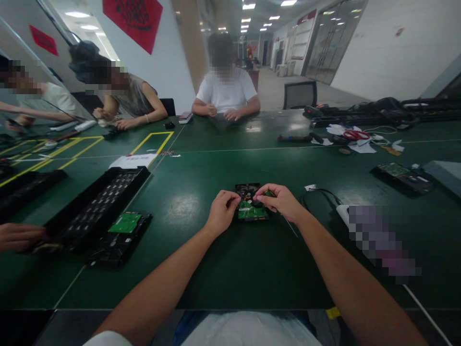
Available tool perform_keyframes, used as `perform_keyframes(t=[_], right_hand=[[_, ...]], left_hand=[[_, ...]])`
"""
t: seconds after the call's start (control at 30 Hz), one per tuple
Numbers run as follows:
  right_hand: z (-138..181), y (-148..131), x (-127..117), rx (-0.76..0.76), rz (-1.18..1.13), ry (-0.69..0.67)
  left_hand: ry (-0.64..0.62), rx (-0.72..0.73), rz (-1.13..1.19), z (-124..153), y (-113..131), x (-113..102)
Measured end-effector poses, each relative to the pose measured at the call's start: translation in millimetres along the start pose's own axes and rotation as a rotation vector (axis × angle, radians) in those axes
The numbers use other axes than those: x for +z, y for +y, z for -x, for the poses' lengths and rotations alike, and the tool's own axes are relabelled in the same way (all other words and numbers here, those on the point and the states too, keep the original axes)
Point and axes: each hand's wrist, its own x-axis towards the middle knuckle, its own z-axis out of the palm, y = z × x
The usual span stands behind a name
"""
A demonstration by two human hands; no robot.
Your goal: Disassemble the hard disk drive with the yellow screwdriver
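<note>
Ceiling lights (248, 6) shine over pale walls (382, 55), a grey floor (268, 93) and a black mesh-backed chair (300, 94).

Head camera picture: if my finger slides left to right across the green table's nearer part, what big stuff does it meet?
Long black tray → left hand → hard drive with a green board → right hand → white corded block.

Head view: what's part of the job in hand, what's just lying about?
Likely the job:
hard drive, at the left hand
thin tool, in the right hand

Likely lying about, apart from both:
white paper
white cable
office chair
</note>
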Motion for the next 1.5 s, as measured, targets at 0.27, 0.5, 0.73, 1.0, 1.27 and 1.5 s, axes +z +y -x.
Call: perform_keyframes(t=[0.27, 0.5, 0.73, 1.0, 1.27, 1.5], right_hand=[[-0.1, 0.5, 0.1, -0.013, -0.025, 0.022], [-1.4, 1.8, -0.7, 0.000, -0.039, 0.034], [-2.0, 3.0, -2.4, -0.003, -0.042, 0.036], [-1.2, 2.0, -1.6, -0.008, -0.039, 0.038], [-3.3, 5.5, -3.6, -0.011, -0.047, 0.046], [-4.3, 6.8, -4.5, -0.020, -0.049, 0.050]], left_hand=[[-0.025, -0.017, 0.005, -4.8, -0.8, 5.1], [-0.035, -0.043, -0.011, -1.3, 0.9, 1.9], [-0.023, -0.048, -0.020, -2.1, -0.8, 1.5], [-0.014, -0.041, -0.021, -1.7, -0.6, 3.3], [-0.012, -0.043, 0.000, -1.3, 0.6, 3.7], [-0.008, -0.036, 0.009, -1.3, -0.1, 3.7]])
